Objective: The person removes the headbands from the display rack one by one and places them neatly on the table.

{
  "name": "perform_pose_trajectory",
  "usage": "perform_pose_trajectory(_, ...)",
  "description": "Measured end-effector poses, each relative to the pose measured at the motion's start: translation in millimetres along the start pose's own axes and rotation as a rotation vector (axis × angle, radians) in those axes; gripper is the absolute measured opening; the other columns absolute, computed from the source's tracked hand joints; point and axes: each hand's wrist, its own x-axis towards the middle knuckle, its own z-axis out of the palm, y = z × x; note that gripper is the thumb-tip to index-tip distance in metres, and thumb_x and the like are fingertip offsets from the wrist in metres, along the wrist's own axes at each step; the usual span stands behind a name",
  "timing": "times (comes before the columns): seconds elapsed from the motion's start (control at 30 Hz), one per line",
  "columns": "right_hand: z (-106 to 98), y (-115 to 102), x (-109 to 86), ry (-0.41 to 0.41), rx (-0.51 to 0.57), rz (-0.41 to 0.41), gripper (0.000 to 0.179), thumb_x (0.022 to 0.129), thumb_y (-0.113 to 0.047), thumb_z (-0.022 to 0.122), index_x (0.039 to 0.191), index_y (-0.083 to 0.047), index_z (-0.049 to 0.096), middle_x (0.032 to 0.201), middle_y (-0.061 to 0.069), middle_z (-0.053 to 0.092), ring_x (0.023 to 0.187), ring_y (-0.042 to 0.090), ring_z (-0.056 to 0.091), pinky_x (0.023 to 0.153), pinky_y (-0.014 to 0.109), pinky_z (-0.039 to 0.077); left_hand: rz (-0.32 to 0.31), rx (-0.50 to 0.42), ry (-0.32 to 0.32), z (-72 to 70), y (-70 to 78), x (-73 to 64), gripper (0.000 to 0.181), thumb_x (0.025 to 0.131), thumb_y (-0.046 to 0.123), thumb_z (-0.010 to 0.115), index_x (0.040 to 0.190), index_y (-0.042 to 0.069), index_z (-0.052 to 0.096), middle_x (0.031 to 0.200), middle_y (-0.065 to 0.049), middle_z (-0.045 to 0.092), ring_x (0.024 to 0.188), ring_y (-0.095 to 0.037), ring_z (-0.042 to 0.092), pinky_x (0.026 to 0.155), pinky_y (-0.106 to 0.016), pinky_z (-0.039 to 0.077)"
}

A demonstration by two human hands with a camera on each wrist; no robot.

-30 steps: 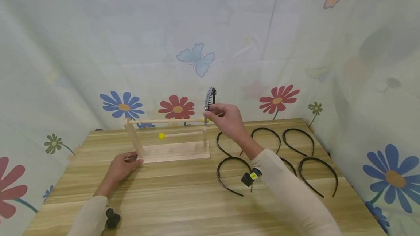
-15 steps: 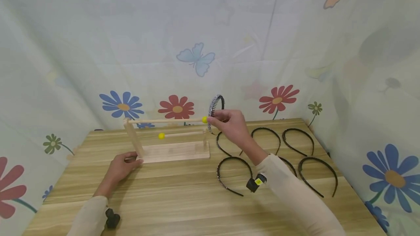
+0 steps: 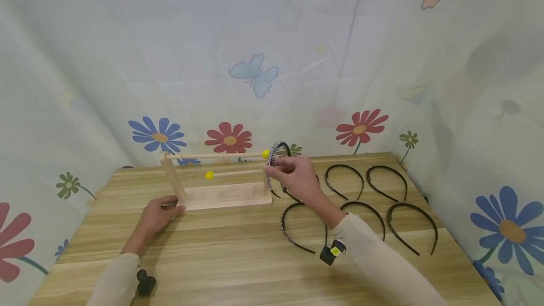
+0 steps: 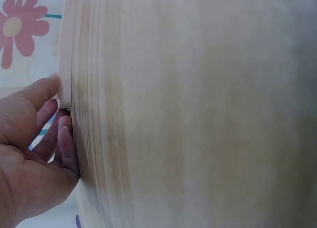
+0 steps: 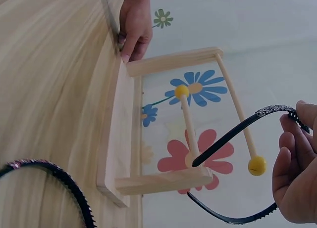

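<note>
My right hand (image 3: 295,176) pinches a toothed black headband (image 3: 270,157) with silver glitter between thumb and fingers. The headband is upright beside the yellow ball (image 3: 265,154) at the free end of the stand's upper rod. In the right wrist view, one headband leg (image 5: 233,136) overlaps the short post (image 5: 163,182), and the other hangs lower. The wooden stand (image 3: 225,197) has two rods, each tipped with a yellow ball, pointing opposite ways. My left hand (image 3: 157,216) grips the front left corner of its base, thumb on the edge (image 4: 65,65) in the left wrist view.
Several black headbands lie in two rows on the right of the wood-grain table (image 3: 221,259), among them a far-right headband (image 3: 411,206) and one behind it (image 3: 386,168). A flower-printed cloth (image 3: 191,37) hangs behind and at both sides.
My right hand has come down and slightly to the right with the headband, from above the upper rod's ball to beside and below it. The left hand and stand stay put.
</note>
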Motion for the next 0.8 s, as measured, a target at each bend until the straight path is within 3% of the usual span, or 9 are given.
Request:
perform_pose_trajectory(0.3, 16.1, 3.3, -15.8, -0.012, 0.070, 0.063, 0.038, 0.088, -0.033, 0.082, 0.116, -0.007, 0.077, 0.094, 0.002, 0.078, 0.085, 0.014, 0.072, 0.070, 0.031, 0.058, -0.017, 0.002, -0.018, 0.5, 2.2, -1.5, 0.062, 0.096, 0.037, 0.073, 0.139, -0.006, 0.059, 0.126, -0.028, 0.067, 0.113, -0.041, 0.068, 0.089, -0.048, 0.057)
perform_pose_trajectory(0.47, 25.9, 7.3, -22.6, -0.016, 0.061, 0.075, 0.039, 0.088, -0.034, 0.082, 0.114, -0.006, 0.077, 0.093, 0.002, 0.078, 0.085, 0.014, 0.072, 0.071, 0.032, 0.059, -0.026, 0.002, -0.019, 0.8, 2.7, -1.8, 0.062, 0.096, 0.036, 0.073, 0.139, -0.006, 0.058, 0.127, -0.028, 0.067, 0.113, -0.041, 0.067, 0.090, -0.048, 0.057)
perform_pose_trajectory(0.8, 45.4, 12.4, -33.1, -0.040, 0.117, 0.176, 0.040, 0.086, -0.042, 0.083, 0.107, -0.008, 0.078, 0.090, 0.001, 0.077, 0.086, 0.014, 0.071, 0.076, 0.032, 0.059, -0.023, 0.002, -0.012, 0.9, 4.7, -2.0, 0.059, 0.096, 0.032, 0.074, 0.138, -0.007, 0.059, 0.127, -0.028, 0.066, 0.113, -0.041, 0.068, 0.087, -0.046, 0.057)
